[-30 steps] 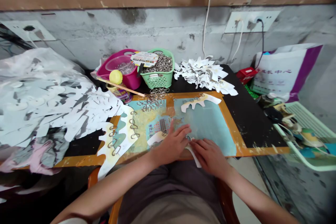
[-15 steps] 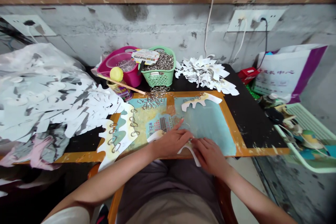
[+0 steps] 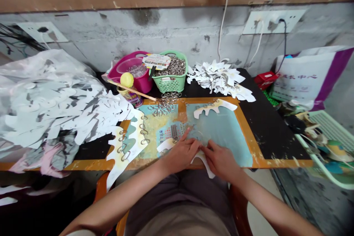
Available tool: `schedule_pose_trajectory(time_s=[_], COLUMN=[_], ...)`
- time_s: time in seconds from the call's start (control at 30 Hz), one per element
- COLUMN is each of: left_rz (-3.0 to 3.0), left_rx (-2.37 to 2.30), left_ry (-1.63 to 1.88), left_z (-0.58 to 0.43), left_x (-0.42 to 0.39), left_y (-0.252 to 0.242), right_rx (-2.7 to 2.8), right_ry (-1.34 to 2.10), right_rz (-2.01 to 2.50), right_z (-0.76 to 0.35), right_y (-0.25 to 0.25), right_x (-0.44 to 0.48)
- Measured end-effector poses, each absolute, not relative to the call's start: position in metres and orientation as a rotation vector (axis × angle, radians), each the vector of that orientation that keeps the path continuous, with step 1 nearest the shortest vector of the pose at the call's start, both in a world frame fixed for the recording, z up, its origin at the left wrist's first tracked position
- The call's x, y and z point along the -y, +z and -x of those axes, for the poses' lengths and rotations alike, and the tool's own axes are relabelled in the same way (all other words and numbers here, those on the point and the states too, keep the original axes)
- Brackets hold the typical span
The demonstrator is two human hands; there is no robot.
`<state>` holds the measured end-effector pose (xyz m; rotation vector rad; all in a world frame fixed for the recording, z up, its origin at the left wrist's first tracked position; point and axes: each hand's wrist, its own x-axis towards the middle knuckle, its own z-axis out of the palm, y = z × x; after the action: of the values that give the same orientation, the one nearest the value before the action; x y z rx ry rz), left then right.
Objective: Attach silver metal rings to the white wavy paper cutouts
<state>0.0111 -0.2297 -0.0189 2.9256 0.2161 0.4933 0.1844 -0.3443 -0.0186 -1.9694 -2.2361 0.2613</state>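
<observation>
My left hand [image 3: 181, 153] and my right hand [image 3: 221, 160] meet at the near edge of the blue and orange board [image 3: 246, 132]. Both pinch a white paper cutout [image 3: 206, 162] that lies between them and hangs over the board's edge. My left index finger sticks out along the board. A second white cutout [image 3: 166, 143] with a metal ring lies just left of my left hand. Whether a ring sits between my fingertips is hidden.
A green basket [image 3: 171, 81] of metal rings and a pink basket [image 3: 138, 77] stand at the back, with loose rings [image 3: 164, 105] spilled on the board. White cutouts are piled at left [image 3: 55, 107] and behind [image 3: 218, 77]. A ringed cutout [image 3: 214, 106] lies further back. A pale green tray [image 3: 326, 155] is at right.
The view shifted slightly to the right. My hands stayed together on the paper cutout and drew a little closer to each other at the board's edge.
</observation>
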Motion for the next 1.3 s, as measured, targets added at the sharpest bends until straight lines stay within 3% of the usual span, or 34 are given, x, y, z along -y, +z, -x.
schedule_pose_trajectory(time_s=[0.47, 0.7, 0.93, 1.07, 1.2, 1.3], left_rz=[-2.93, -3.033, -3.136, -3.016, -2.973, -2.945], left_rx=[-0.136, 0.0, 0.075, -0.062, -0.237, -0.358], left_ry=[0.288, 0.448, 0.465, 0.449, 0.453, 0.475], left_z=[-0.015, -0.019, -0.009, 0.002, 0.008, 0.008], left_x=[0.223, 0.218, 0.229, 0.242, 0.254, 0.259], left_y=[0.001, -0.027, -0.015, -0.013, -0.014, -0.015], right_rx=[2.042, 2.224, 2.384, 2.095, 1.581, 1.628], right_ry=[0.464, 0.299, 0.157, 0.37, 0.304, 0.328], right_rz=[1.797, 1.732, 1.648, 1.575, 1.768, 1.885], right_z=[-0.2, -0.204, -0.207, -0.21, -0.203, -0.19], right_y=[-0.021, -0.026, -0.03, -0.022, -0.021, -0.025], right_x=[0.352, 0.345, 0.354, 0.356, 0.35, 0.344])
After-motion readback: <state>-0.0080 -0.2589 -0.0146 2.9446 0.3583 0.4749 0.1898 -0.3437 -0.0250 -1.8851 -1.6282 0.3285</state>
